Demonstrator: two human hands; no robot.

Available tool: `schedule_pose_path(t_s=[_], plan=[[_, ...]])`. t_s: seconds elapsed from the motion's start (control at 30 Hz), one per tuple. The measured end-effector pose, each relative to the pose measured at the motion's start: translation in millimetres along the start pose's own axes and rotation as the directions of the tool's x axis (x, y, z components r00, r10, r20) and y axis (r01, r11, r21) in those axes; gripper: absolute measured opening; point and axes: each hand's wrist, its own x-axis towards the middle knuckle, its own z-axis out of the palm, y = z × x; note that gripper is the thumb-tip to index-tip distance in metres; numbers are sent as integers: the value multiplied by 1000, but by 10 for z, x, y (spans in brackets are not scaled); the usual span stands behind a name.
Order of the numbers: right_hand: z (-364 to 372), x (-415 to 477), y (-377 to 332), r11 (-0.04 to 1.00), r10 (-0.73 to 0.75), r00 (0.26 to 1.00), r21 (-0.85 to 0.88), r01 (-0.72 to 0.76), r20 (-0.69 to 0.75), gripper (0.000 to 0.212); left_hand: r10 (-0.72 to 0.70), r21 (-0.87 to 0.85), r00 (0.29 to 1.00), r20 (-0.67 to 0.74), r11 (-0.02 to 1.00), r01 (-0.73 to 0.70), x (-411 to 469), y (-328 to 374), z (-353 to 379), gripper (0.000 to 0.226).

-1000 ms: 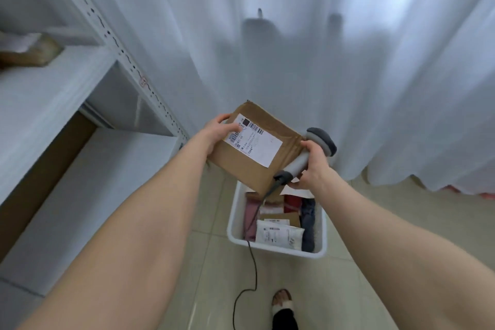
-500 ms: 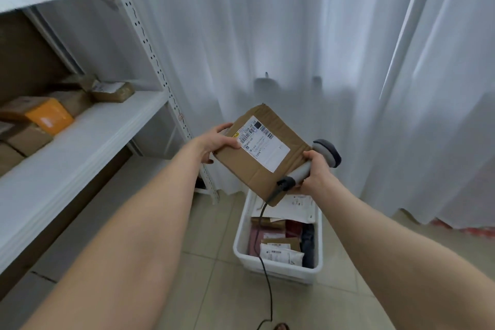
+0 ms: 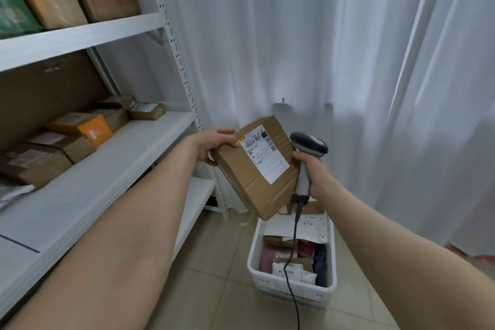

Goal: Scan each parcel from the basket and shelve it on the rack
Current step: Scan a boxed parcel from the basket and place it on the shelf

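Higher now: left hand (image 3: 214,146) pinches my flat brown cardboard parcel (image 3: 257,170), right hand (image 3: 314,171) grips grey scanner (image 3: 309,143); corner hold could slip.

White curtains (image 3: 294,35) hang down to a beige tiled floor (image 3: 214,292).

The rack (image 3: 112,158) stands left, the basket (image 3: 292,289) on the floor right of it, below the held parcel (image 3: 257,182).
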Motion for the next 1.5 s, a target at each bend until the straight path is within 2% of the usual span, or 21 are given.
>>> schedule_pose_path(t_s=[0.07, 0.2, 0.27, 0.37, 0.53, 0.67, 0.73, 0.87, 1.1, 1.23, 1.5], plan=[[124, -54, 34, 999, 23, 999, 33, -24, 25, 36, 17, -65, 997, -70, 998, -22, -54, -6, -132, 54], [391, -168, 156, 992, 71, 996, 98, -75, 46, 35, 101, -296, 955, -280, 937, -186, -64, -83, -293, 80], [497, -216, 215, 988, 92, 995, 118, -97, 49, 37, 92, -371, 950, -300, 905, -205, -97, -165, -290, 73], [593, -272, 277, 986, 103, 994, 126, -108, 47, 38, 20, -451, 969, -246, 883, -132, -173, -336, -266, 63], [664, -327, 321, 991, 103, 994, 82, -105, 37, 40, -10, -424, 993, -120, 904, -42, -178, -654, -184, 81], [779, -375, 283, 996, -12, 999, -86, 9, -32, 29, 15, -470, 985, -171, 878, -95, -153, -753, -137, 82], [852, -434, 220, 992, -57, 998, -107, 61, 41, 19, 38, -477, 982, -186, 870, -124, -127, -812, -144, 81], [1026, -567, 129, 977, -50, 981, -195, 87, 189, 6, 54, -483, 976, -211, 862, -152, -124, -906, -178, 79], [1219, -676, 110, 948, 3, 973, -310, 70, 230, 8, 22, -515, 973, -230, 846, -141, -141, -1033, -266, 73], [1263, -689, 108, 942, 25, 965, -330, 65, 261, 17, 6, -520, 973, -232, 844, -130, -175, -1076, -338, 70], [1377, -722, 74, 927, 56, 951, -369, 63, 305, 15, 5, -515, 971, -237, 847, -130, -204, -1123, -471, 65]])
